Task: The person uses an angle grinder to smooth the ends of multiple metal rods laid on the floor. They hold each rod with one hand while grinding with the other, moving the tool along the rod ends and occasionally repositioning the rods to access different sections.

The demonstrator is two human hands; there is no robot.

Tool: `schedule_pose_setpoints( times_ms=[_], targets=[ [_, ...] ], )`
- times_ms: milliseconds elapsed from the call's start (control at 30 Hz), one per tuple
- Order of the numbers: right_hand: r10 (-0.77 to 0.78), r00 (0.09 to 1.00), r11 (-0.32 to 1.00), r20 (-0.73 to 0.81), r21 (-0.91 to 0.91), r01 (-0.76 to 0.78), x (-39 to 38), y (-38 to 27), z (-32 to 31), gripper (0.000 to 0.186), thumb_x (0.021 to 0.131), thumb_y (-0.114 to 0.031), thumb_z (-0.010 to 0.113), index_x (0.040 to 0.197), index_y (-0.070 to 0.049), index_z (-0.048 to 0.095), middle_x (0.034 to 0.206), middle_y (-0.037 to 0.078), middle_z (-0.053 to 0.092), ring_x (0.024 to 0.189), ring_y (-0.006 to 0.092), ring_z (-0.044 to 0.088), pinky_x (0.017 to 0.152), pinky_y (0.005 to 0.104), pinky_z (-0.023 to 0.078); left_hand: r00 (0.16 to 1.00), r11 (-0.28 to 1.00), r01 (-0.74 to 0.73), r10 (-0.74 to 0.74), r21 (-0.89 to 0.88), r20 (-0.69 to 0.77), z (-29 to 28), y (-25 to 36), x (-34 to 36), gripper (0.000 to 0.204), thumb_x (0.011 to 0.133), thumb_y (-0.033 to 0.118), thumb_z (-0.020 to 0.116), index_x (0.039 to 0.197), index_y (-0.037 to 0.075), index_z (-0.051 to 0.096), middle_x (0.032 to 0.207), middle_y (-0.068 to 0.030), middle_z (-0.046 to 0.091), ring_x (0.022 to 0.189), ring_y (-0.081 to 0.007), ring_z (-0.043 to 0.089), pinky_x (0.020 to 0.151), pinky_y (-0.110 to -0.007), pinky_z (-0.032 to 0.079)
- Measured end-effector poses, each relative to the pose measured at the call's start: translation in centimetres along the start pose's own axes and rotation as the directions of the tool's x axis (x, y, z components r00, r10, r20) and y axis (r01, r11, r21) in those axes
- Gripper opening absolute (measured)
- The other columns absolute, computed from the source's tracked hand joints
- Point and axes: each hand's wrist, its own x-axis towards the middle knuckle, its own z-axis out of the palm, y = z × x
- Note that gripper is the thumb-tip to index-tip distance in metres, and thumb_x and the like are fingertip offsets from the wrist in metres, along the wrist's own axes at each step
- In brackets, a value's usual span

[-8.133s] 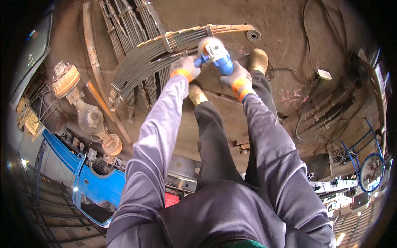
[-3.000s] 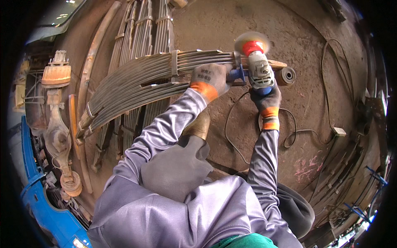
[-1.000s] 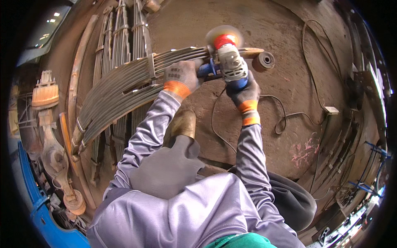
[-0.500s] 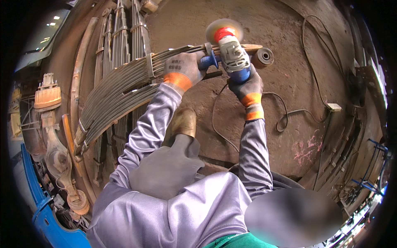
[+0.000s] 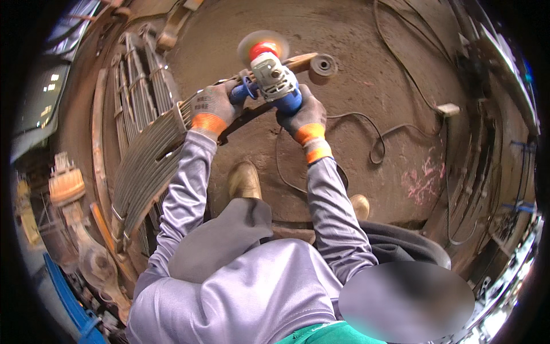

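Note:
Both my gloved hands are closed on an angle grinder [image 5: 275, 74] with a blue and pale grey body. My left hand [image 5: 217, 106] grips its blue side handle; my right hand [image 5: 303, 112] wraps round the blue motor body. The round disc [image 5: 247, 47] at its far end is blurred, with a red centre. Below and beside the tool lies a large curved leaf spring [image 5: 146, 166], a stack of steel leaves. Its rolled eye [image 5: 323, 65] sticks out to the right of the disc. Whether the disc touches the steel, I cannot tell.
More leaf springs [image 5: 134, 74] lie at the far left, near a rusty axle [image 5: 94, 258]. A power cord [image 5: 366, 123] loops over the brown floor [image 5: 355, 189] to a small pale box [image 5: 448, 109]. Long steel strips [image 5: 475, 178] lie at the right. My shoe [image 5: 244, 180] stands nearby.
The grinder and both hands sit further left in the view, and the surroundings have shifted as well. A second shoe now shows by my right forearm. Both hands keep their hold.

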Motion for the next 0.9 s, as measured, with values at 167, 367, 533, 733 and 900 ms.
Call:
schedule_pose_setpoints(
  times_ms=[167, 367, 533, 733, 900],
  targets=[
    [0.147, 0.989, 0.983, -0.011, 0.113, -0.145, -0.4, 1.4, -1.1, 0.050, 0.069, -0.031, 0.083, 0.114, -0.018, 0.066, 0.102, 0.016, 0.075, 0.101, 0.0383, 0.072, 0.086, 0.0458, 0.056, 0.997, 0.979, -0.070, 0.061, 0.193, 0.052, -1.2, 3.7, 1.3, 0.033, 0.086, 0.038, 0.074, 0.117, 0.029, 0.075, 0.099, -0.0143, 0.076, 0.094, -0.0373, 0.073, 0.083, -0.048, 0.058],
    [0.187, 0.976, 0.946, 0.113, 0.247, -0.210, -0.3, 0.7, -2.3, 0.051, 0.067, -0.030, 0.083, 0.114, -0.018, 0.065, 0.107, 0.017, 0.075, 0.106, 0.0369, 0.071, 0.090, 0.0450, 0.056, 0.994, 0.926, -0.064, 0.025, 0.373, 0.110, -3.0, 5.0, 2.2, 0.033, 0.084, 0.039, 0.076, 0.114, 0.028, 0.075, 0.103, -0.0134, 0.076, 0.101, -0.0357, 0.072, 0.087, -0.047, 0.056],
    [0.230, 0.962, 0.916, 0.148, 0.301, -0.265, -0.7, 0.6, -3.1, 0.057, 0.067, -0.025, 0.084, 0.120, -0.018, 0.064, 0.108, 0.016, 0.075, 0.107, 0.0359, 0.071, 0.093, 0.0450, 0.056, 0.989, 0.906, -0.112, 0.061, 0.409, 0.135, -4.0, 6.9, 2.5, 0.031, 0.084, 0.036, 0.076, 0.112, 0.022, 0.075, 0.103, -0.0165, 0.075, 0.099, -0.0376, 0.072, 0.085, -0.048, 0.056],
    [0.225, 0.960, 0.907, 0.169, 0.324, -0.269, -0.9, 1.0, -2.9, 0.057, 0.067, -0.024, 0.084, 0.120, -0.018, 0.064, 0.110, 0.016, 0.075, 0.109, 0.0355, 0.071, 0.093, 0.0448, 0.056, 0.987, 0.875, -0.124, 0.060, 0.469, 0.148, -3.9, 6.9, 2.5, 0.028, 0.082, 0.031, 0.075, 0.109, 0.024, 0.073, 0.102, -0.0134, 0.076, 0.099, -0.0374, 0.072, 0.086, -0.048, 0.056],
    [0.235, 0.953, 0.891, 0.190, 0.351, -0.289, -0.5, 1.3, -3.1, 0.056, 0.067, -0.023, 0.084, 0.120, -0.018, 0.064, 0.111, 0.016, 0.075, 0.109, 0.0355, 0.071, 0.094, 0.0451, 0.056, 0.983, 0.873, -0.135, 0.061, 0.469, 0.171, -4.3, 7.6, 2.6, 0.029, 0.081, 0.029, 0.075, 0.109, 0.023, 0.073, 0.101, -0.0148, 0.075, 0.099, -0.0378, 0.072, 0.086, -0.049, 0.056]
  ],
)
